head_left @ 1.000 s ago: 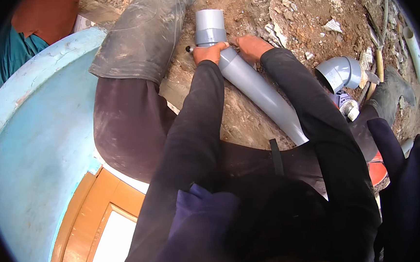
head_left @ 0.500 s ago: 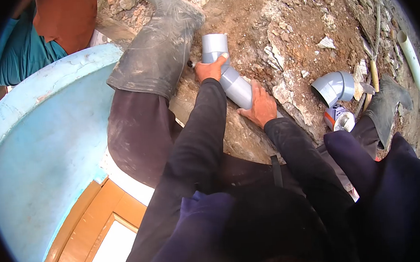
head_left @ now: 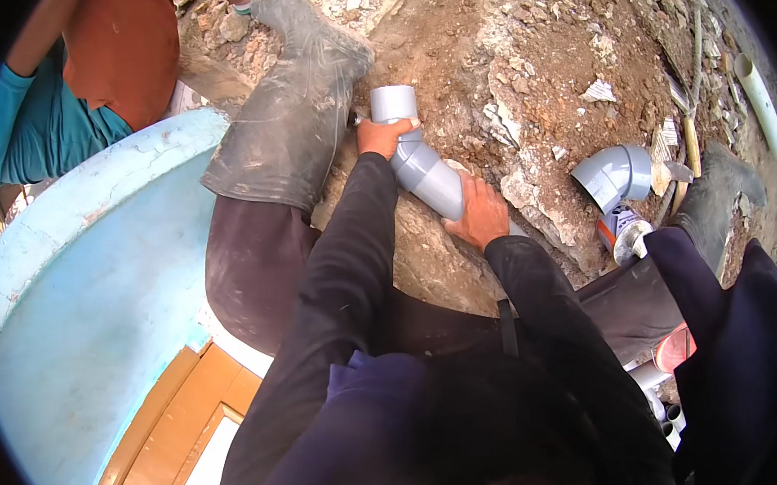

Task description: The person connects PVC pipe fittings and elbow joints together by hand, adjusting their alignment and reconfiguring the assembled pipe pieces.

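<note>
- Spreading beneath everything, brown, stony earth (head_left: 517,17) carried the fittings, while a broad, pale-blue, curved-walled basin (head_left: 121,155) stood off to the person's left, apart from both hands.
- On that earth, in front of the body and to the right of a dusty, dark rubber boot (head_left: 293,96), lay a bent grey plastic pipe (head_left: 434,183). Its short open end pointed away from the person; past the bend, its long axis slanted back toward the body and to the right, mostly hidden there by the right hand and forearm.
- A loose grey plastic elbow (head_left: 615,175) rested well to the right, apart from the pipe; of the two hands, the right was the nearer to it.
- The bare right hand (head_left: 481,211) gripped the slanting stretch, closer to the body, its fingers clamped over the far side and its thumb along the near side.
- The bare left hand (head_left: 386,138) was clamped at the bend, thumb across the top, other fingertips hidden. The short open end reached out ahead of these fingers, and the slanting stretch ran diagonally from this hand to the right one.
- A small metal can with a purple-and-orange label (head_left: 624,230) lay just beside the elbow, touched by neither hand.
</note>
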Tool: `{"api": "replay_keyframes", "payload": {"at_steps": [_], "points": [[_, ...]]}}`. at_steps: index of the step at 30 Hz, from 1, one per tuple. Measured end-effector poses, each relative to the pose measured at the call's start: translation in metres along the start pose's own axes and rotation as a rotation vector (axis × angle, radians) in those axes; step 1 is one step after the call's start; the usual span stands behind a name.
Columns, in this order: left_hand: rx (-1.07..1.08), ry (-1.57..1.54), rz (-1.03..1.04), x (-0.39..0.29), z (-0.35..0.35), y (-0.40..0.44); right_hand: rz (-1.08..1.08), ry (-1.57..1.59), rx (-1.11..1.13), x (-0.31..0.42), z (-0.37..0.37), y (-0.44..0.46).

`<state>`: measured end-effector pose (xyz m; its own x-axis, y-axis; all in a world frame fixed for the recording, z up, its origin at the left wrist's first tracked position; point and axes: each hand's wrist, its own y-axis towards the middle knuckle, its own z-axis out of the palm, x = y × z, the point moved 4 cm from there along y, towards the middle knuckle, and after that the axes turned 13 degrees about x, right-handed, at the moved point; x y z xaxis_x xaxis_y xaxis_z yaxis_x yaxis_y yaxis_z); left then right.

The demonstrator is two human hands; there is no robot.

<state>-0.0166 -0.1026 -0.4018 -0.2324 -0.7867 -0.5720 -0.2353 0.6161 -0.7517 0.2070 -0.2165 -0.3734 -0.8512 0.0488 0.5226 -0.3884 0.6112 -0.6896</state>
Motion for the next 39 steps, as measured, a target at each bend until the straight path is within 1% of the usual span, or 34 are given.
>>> {"api": "replay_keyframes", "payload": {"at_steps": [3, 6, 8, 9, 10, 13, 16, 18, 19, 20, 23, 24, 27, 28, 30, 31, 32, 33, 35, 37, 38, 39], "points": [[-0.050, -0.105, 0.157, -0.008, 0.008, -0.016, 0.011, 0.013, 0.002, 0.000, -0.005, -0.004], [-0.071, 0.000, 0.255, -0.002, 0.003, -0.004, -0.010, 0.018, -0.015, -0.004, -0.005, 0.003], [0.004, -0.023, 0.068, 0.025, -0.005, 0.012, -0.012, 0.010, -0.005, -0.005, 0.006, -0.008], [0.038, -0.039, 0.002, 0.019, -0.004, 0.024, -0.013, -0.003, -0.029, -0.006, 0.003, -0.002], [0.068, -0.057, 0.037, 0.018, -0.005, 0.022, -0.013, -0.010, -0.038, -0.004, 0.004, -0.002], [-0.002, 0.033, 0.052, 0.016, -0.005, 0.016, -0.008, -0.011, -0.026, -0.005, 0.005, 0.000], [0.004, -0.104, -0.014, 0.017, -0.010, 0.011, -0.023, 0.000, -0.022, -0.002, 0.003, -0.004], [0.049, -0.103, 0.143, -0.001, -0.013, 0.039, -0.013, -0.008, -0.017, -0.001, -0.005, 0.008], [0.071, -0.101, 0.188, -0.012, -0.013, 0.028, -0.001, -0.004, 0.017, -0.001, 0.001, 0.002], [0.159, -0.101, 0.089, -0.021, -0.013, 0.022, -0.026, -0.013, -0.034, -0.001, 0.002, 0.000], [0.054, 0.356, 0.171, -0.029, -0.005, 0.014, -0.023, 0.001, -0.009, 0.000, 0.001, 0.001], [0.156, 0.368, 0.101, -0.036, 0.001, 0.013, -0.027, 0.002, -0.030, 0.002, -0.002, 0.007], [0.159, 0.540, 0.134, -0.084, 0.020, -0.010, -0.020, -0.009, -0.020, 0.003, 0.001, -0.001], [0.212, 0.491, 0.171, -0.094, 0.025, -0.011, -0.014, -0.016, -0.007, 0.004, 0.000, 0.000], [0.282, 0.268, 0.212, -0.102, 0.035, -0.010, -0.008, -0.025, 0.027, 0.006, 0.000, -0.003], [0.320, 0.157, 0.247, -0.110, 0.039, -0.010, -0.010, -0.032, 0.038, 0.006, 0.000, -0.003], [0.368, -0.018, 0.307, -0.118, 0.044, -0.016, -0.006, -0.040, 0.045, 0.003, -0.001, -0.005], [0.371, -0.094, 0.343, -0.129, 0.045, -0.023, -0.007, -0.081, 0.120, 0.001, -0.001, -0.006], [0.381, -0.246, 0.406, -0.147, 0.044, -0.049, -0.130, -0.170, -0.070, -0.011, 0.005, -0.012], [0.455, -0.231, 0.463, -0.170, 0.039, -0.088, -0.044, -0.216, 0.253, -0.004, -0.030, -0.030], [0.453, -0.234, 0.519, -0.177, 0.038, -0.102, 0.005, -0.241, 0.410, 0.000, -0.053, -0.046], [0.449, -0.237, 0.578, -0.183, 0.036, -0.113, -0.058, -0.079, 0.343, 0.005, -0.077, -0.067]]}}
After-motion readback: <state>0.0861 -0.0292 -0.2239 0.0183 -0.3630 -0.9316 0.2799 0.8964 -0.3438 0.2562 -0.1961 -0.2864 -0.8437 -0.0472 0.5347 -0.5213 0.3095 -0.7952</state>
